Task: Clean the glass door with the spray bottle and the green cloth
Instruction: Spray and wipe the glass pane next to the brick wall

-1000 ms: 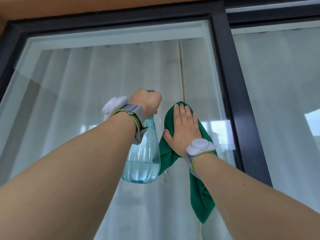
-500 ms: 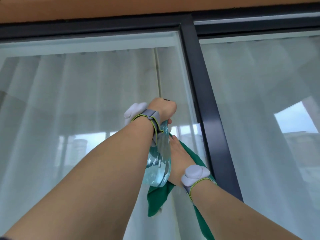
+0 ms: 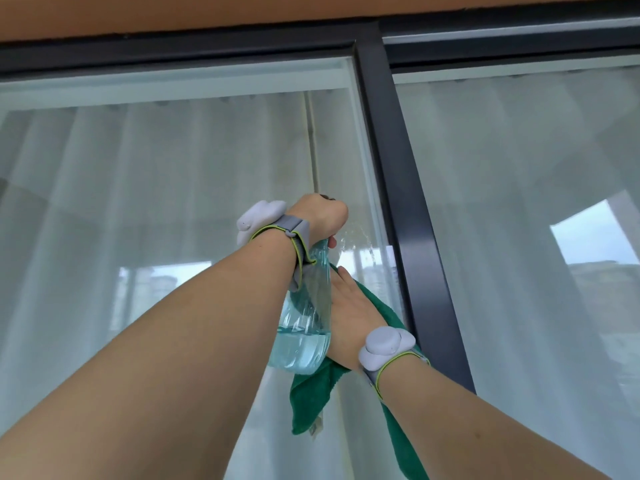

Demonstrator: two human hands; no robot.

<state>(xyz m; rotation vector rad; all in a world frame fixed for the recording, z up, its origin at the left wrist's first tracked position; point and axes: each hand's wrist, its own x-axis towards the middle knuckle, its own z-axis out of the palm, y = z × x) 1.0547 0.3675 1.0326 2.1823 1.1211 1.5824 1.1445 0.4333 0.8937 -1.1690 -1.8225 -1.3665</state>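
My left hand [image 3: 320, 214] is raised in front of the glass door [image 3: 173, 202] and grips the head of a clear spray bottle [image 3: 303, 327] holding pale blue liquid. Fine droplets show on the glass just right of the nozzle. Below it, my right hand [image 3: 349, 313] lies flat on the green cloth [image 3: 311, 396], pressing it against the pane. The bottle hides most of that hand's fingers. The cloth hangs down below my right wrist.
A black vertical frame bar [image 3: 401, 202] divides this pane from a second pane [image 3: 519, 202] on the right. A black top rail [image 3: 207, 46] runs under an orange-brown wall strip. White curtains hang behind both panes.
The view has turned right and up. My left hand with the bottle has moved over my right hand, and spray droplets have appeared on the glass. The right hand and cloth now sit lower.
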